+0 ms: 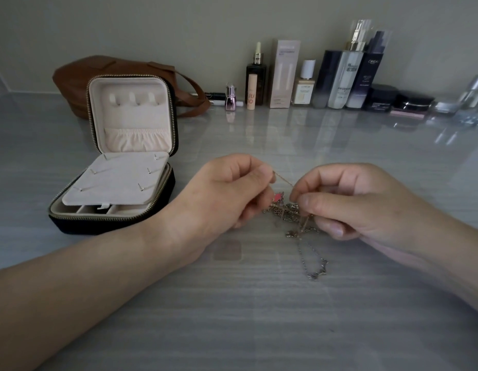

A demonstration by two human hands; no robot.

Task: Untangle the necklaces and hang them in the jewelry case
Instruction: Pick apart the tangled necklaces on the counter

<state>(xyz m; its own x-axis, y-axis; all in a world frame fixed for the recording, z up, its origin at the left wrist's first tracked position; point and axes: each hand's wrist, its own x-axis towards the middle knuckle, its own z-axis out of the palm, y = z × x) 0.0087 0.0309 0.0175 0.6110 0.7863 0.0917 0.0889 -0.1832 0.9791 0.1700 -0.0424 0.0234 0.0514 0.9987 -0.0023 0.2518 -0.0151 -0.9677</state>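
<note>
Two bare hands meet just right of frame ctr, low over the grey worktop (232, 317). The left grip (227, 191) has thumb & forefinger pinched on one end of a thin gold chain (283, 180), w/ the other fingers curled under. The right grip (352, 202) pinches the same chain further along, its lower fingers curled round more strands. The chain runs taut btwn the two, slanting down to the right. Below it the necklaces (286, 212) hang as one knotted clump btwn the fingertips, w/ a pink charm (278, 196) at the clump's upper left, just beside the left fingers. A silver chain (312, 263) trails from the clump toward lower ctr & lies on the worktop, ending in a small pendant too blurred to make out. The jewelry case (112, 218) sits open at mid left of the frame, well apart from the clump. Its lid (130, 84) stands upright, w/ three hooks (137, 99) in a row near the top & a gathered pocket (134, 139) below them. A pale panel (117, 180) lies tilted over the base compartments. Behind the case, upper left, is a brown bag (80, 76). Along the wall at upper right stands a row of cosmetics bottles (339, 81) & jars.
</note>
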